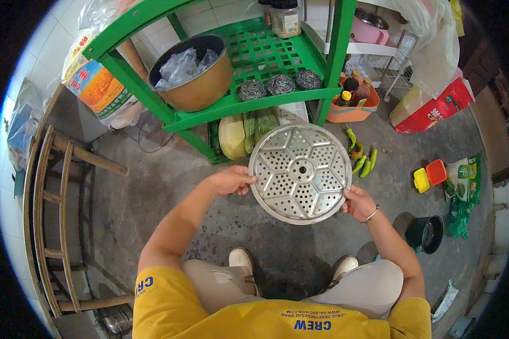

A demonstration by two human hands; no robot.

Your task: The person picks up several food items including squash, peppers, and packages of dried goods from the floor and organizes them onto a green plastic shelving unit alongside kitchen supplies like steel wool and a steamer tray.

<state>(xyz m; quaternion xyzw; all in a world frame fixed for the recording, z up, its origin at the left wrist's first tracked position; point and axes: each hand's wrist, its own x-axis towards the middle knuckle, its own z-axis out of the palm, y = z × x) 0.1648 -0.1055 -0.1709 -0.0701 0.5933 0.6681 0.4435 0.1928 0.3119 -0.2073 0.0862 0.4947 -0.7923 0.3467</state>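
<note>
A round metal steamer plate (283,187), pierced with many small holes in a petal pattern, is held up in front of me between both hands. My left hand (234,181) pinches its left rim, fingers closed on the edge. At the lower right rim, my right hand (359,203) grips the plate too, a bracelet round the wrist. Just beyond the plate stands a green shelf rack (260,111). On its upper tier sit a deep pot (193,90) with plastic bags inside and several steel wool scourers (281,85). Large pale vegetables (232,137) lie on the lower tier, partly hidden.
Green peppers (369,164) lie on the floor right of the plate. An orange basket (353,110) holds bottles. Farther right are a red bag (434,107), red and yellow containers (429,174) and a black bucket (426,234). A wooden ladder-like frame (65,214) leans at left.
</note>
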